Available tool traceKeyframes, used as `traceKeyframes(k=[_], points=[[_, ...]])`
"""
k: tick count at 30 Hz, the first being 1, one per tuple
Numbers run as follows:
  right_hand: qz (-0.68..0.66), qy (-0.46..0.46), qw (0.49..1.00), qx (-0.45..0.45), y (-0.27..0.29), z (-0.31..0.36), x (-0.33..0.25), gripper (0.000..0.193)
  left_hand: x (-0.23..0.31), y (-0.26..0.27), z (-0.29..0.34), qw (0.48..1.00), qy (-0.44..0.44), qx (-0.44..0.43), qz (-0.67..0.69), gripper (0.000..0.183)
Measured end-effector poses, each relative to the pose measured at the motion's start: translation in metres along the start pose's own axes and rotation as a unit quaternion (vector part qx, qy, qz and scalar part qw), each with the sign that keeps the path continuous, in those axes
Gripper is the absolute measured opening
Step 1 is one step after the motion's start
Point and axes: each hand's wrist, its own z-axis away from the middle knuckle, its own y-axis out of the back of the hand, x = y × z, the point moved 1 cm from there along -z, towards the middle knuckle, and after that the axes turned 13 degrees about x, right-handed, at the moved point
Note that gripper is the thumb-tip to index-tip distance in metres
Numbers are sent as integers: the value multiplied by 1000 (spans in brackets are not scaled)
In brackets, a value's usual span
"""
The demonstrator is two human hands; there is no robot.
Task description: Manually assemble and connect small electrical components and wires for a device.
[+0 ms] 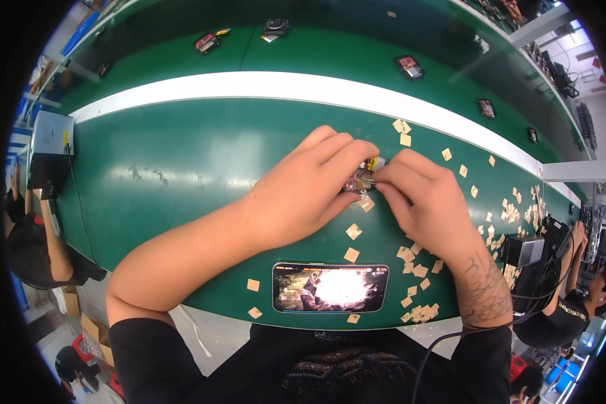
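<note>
My left hand (299, 185) is closed around a small opened electronic device (358, 182) with a dark casing, a reddish inside and a yellow piece at its far edge. The fingers hide most of it. From the right, my right hand (429, 195) meets the device with thumb and forefinger pinched together. Something thin and pale shows at those fingertips, too small to name. Just below the device lies a small beige square (366, 204) on the green table.
A smartphone (296, 289) with a lit screen lies near the table's front edge. Beige squares (421, 271) are scattered to the right. Past the white rail (249, 84), several similar devices (409, 66) sit on a green strip. A box (50, 151) stands left; co-workers (579, 310) flank the table.
</note>
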Motion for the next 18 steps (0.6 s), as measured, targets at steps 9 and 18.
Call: traceKeyframes(k=[9,18], points=[[39,10,999,10,1,0,-11,10,0,-1,1,1000,12,-12,-14,61],[-141,-81,986,32,11,-4,9,31,-5,9,1,999,31,-32,11,60]])
